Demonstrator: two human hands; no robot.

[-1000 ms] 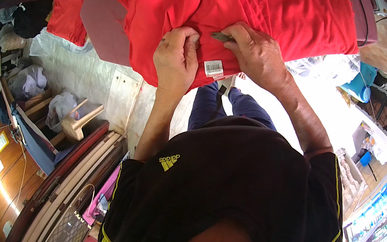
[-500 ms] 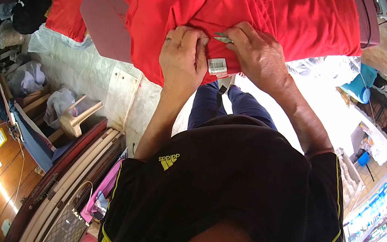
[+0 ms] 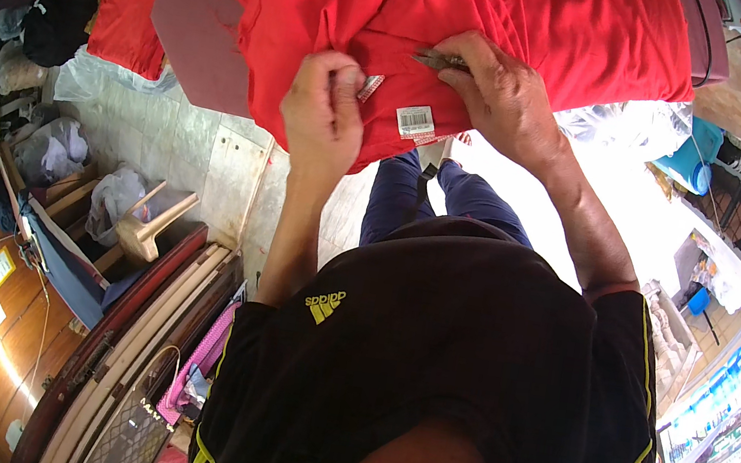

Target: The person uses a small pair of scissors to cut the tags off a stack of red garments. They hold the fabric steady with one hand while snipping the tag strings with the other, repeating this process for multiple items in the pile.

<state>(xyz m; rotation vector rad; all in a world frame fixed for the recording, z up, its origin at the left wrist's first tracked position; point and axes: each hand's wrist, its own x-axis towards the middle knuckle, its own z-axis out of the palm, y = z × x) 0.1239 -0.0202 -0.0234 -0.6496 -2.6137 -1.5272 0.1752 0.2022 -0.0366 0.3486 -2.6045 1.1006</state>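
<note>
Red cloth (image 3: 601, 36) lies in layers over a maroon tabletop (image 3: 199, 33), its near part hanging over the edge. My left hand (image 3: 323, 114) is closed, thumb against the curled fingers, on a fold of the red cloth. Beside that thumb a small stitched edge (image 3: 371, 88) is turned up, pale against the red. In my right hand (image 3: 504, 93) are small metal thread snips (image 3: 436, 59), their tip pointing left just above the cloth. A white barcode label (image 3: 416, 121) lies on the cloth between and below my hands.
Another red cloth (image 3: 131, 28) hangs at the left near clear plastic sheeting. A pale wooden stool (image 3: 145, 231) lies among bags at the lower left, beside several upright boards (image 3: 120, 338). To the right are crumpled clear plastic (image 3: 630, 127) and a blue container (image 3: 693, 155).
My left hand has moved left and slightly down, away from the snips, and the stitched edge now shows beside it. The snips have tilted, and their tip sits a little higher.
</note>
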